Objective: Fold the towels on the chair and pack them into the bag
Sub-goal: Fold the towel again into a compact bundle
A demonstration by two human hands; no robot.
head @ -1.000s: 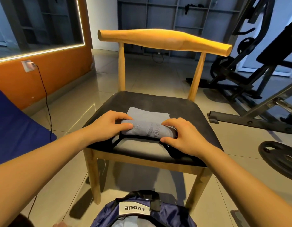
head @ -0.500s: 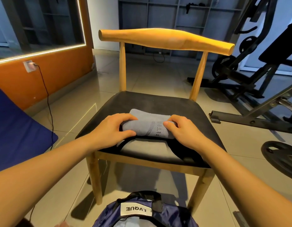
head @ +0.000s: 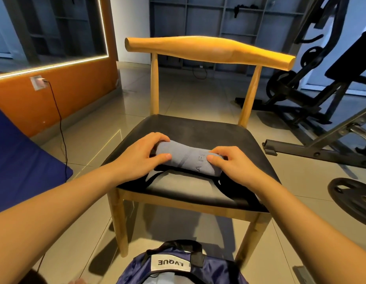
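Rolled towel (head: 186, 159) on chair (head: 198, 128), bag (head: 216, 271) on floor.
Grey-blue and lettered, the towel lies crosswise on the black seat; the navy bag, white LVQUE label, sits before the chair.

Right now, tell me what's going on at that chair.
A person is working a grey towel into a tight roll on the black seat of the chair. The left hand grips the roll's left end and the right hand grips its right end, thumbs on the near side. A blue bag sits on the floor in front of the chair, close to the person. The towel is not yet in it.
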